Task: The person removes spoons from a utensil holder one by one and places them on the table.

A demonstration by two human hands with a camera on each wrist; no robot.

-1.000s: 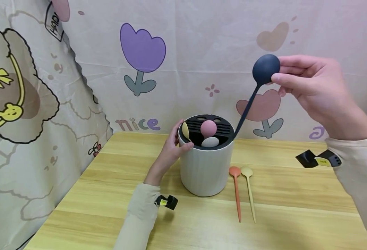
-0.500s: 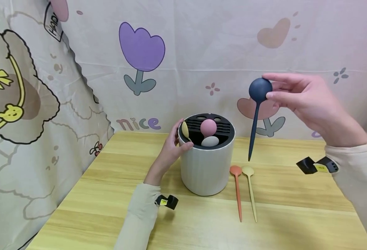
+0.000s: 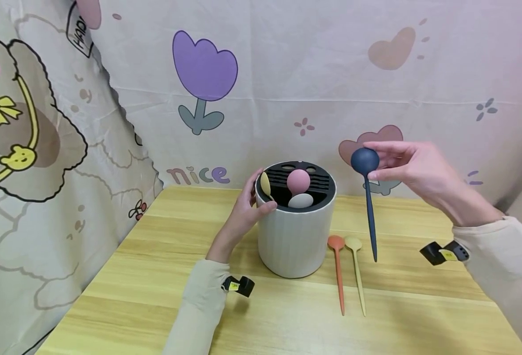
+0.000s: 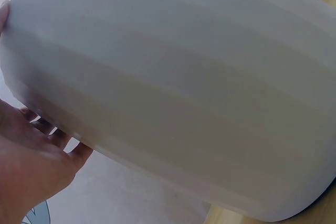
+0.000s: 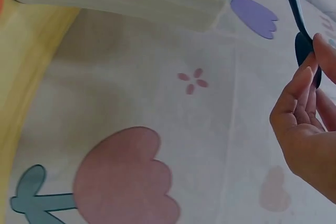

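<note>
My right hand [image 3: 421, 167] pinches a dark blue spoon [image 3: 365, 161] by its round bowl. The handle points down, tip just above or at the table; I cannot tell if it touches. In the right wrist view the spoon [image 5: 301, 48] sits between thumb and fingers. My left hand [image 3: 243, 207] grips the upper left side of a white ribbed utensil holder [image 3: 294, 241], thumb at the front of its rim. Behind the holder's wall [image 4: 173, 93], the left fingers [image 4: 58, 137] are partly hidden. A yellow spoon [image 3: 265, 184], a pink one [image 3: 298, 180] and a white one [image 3: 301, 200] stand in the holder.
An orange spoon [image 3: 338, 276] and a pale yellow spoon [image 3: 357, 276] lie side by side on the wooden table [image 3: 154, 286], right of the holder. Behind the table hangs a printed cloth [image 3: 270, 59], with another stretch of cloth at left.
My right hand has lowered the dark blue spoon beside the holder, right of its rim. The handle has swung from leaning left to nearly upright. My left hand stays on the holder.
</note>
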